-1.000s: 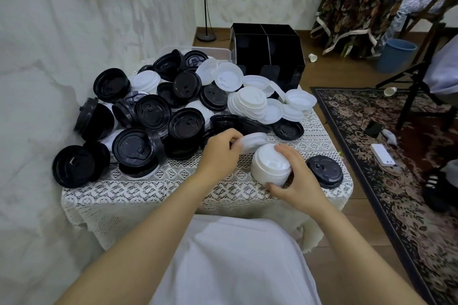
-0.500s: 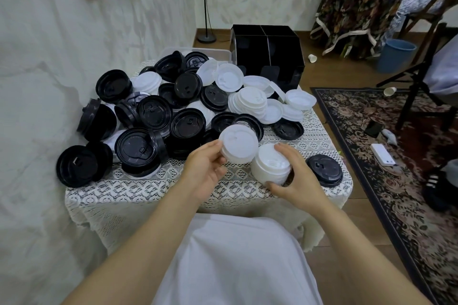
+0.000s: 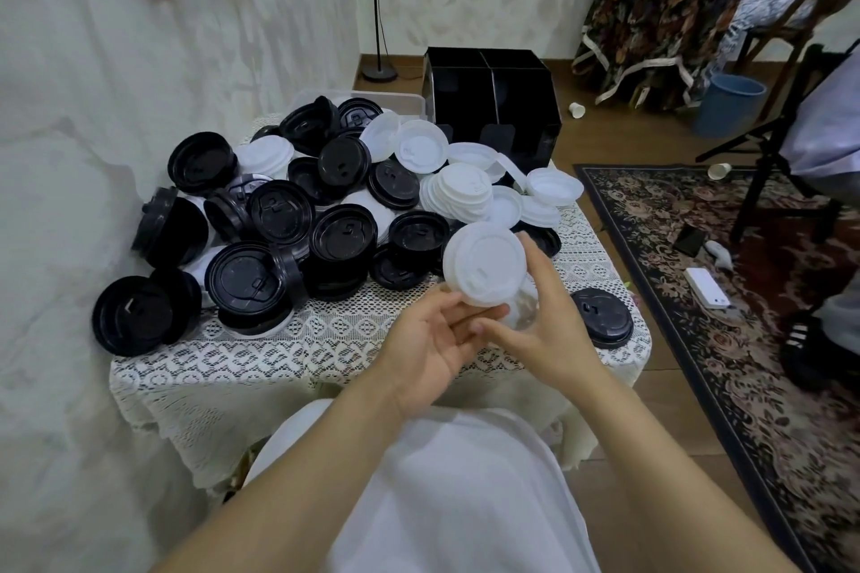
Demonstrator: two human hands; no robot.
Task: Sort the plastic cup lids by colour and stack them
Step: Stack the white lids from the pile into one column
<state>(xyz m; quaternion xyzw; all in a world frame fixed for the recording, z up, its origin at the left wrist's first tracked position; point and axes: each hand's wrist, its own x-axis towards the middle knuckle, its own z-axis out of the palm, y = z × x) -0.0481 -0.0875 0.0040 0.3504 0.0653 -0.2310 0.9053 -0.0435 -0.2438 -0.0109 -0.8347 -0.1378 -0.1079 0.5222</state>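
My left hand (image 3: 430, 337) pinches a single white lid (image 3: 484, 263) by its lower edge and holds it tilted, top face toward me, above the table's front. Right beside it, my right hand (image 3: 542, 326) is curled round a short stack of white lids (image 3: 523, 309), which the lid and my fingers mostly hide. The single lid sits just over that stack. Black lids (image 3: 274, 219) lie heaped over the left and middle of the table. Loose white lids (image 3: 463, 191) are piled at the back right.
A small black lid stack (image 3: 601, 311) stands at the table's front right corner. The table wears a lace cloth (image 3: 279, 354) and sits against the left wall. A black divided box (image 3: 493, 98) stands behind it. On the rug to the right lie a phone (image 3: 706, 288) and paper cups.
My left hand drew a white lid out of the pile, turned it up and carried it right, over the white stack. My right hand stayed on that stack.
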